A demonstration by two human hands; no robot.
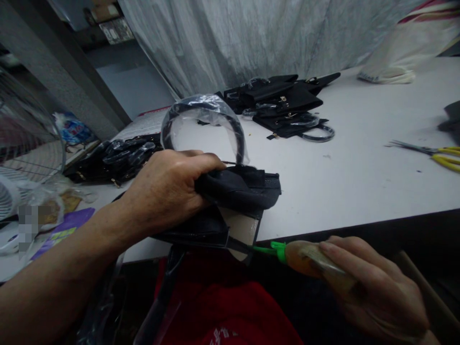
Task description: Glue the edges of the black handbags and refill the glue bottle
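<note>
Left hand point(176, 184) is clenching the black handbag point(240, 189) at the near edge of the table point(341, 187); right hand point(381, 285) is wrapping the squeeze bottle point(305, 258). Probably applying glue; next move is needing steady nozzle point(265, 250) aim.

The white counter point(359, 182) carries black handbags point(280, 100) with plastic-wrapped handles point(331, 135), heaped toward the back; a second heap of black bags point(118, 160) lies at left — a purple packet point(66, 227) nearer the front. At right lie yellow-handled scissors point(430, 149) — a pale cloth bundle point(406, 52) behind.
</note>
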